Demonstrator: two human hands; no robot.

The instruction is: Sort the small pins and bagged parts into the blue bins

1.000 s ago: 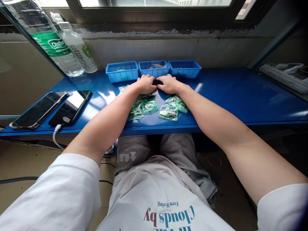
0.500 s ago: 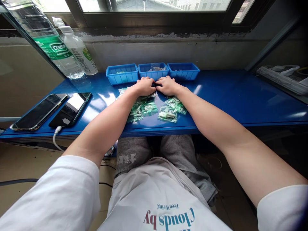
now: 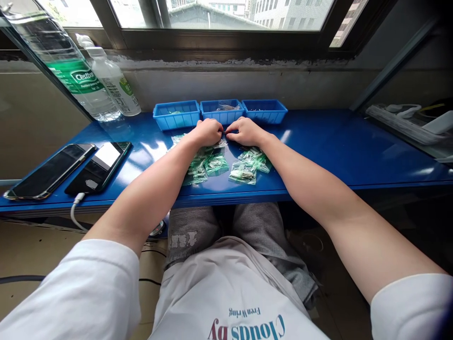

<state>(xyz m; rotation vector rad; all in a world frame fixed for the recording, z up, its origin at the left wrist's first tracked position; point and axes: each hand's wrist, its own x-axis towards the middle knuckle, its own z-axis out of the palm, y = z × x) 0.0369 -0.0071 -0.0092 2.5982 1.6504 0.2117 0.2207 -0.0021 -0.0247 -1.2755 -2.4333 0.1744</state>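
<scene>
My left hand (image 3: 209, 131) and my right hand (image 3: 245, 131) nearly meet over the desk, just in front of the middle blue bin (image 3: 221, 111). The fingers of both are bent and drawn together; whatever is between them is too small to make out. Small clear packets with green stripes (image 3: 216, 163) lie below and partly under my left hand and forearm. More such packets, with metallic-looking pieces inside (image 3: 243, 173), lie below my right hand. The left blue bin (image 3: 177, 116) holds something greenish, the middle one a clear bag, and the right blue bin (image 3: 264, 113) small pieces.
Two phones (image 3: 49, 171) (image 3: 101, 166) lie at the left of the blue desk (image 3: 325, 146), one with a white cable. Behind them stand a large water bottle (image 3: 83, 80) and a smaller bottle (image 3: 118, 87). A clear case with white items (image 3: 406, 123) is at the right.
The view has shifted slightly. My hands have drawn a little apart at the fingertips, and both remain in front of the middle bin.
</scene>
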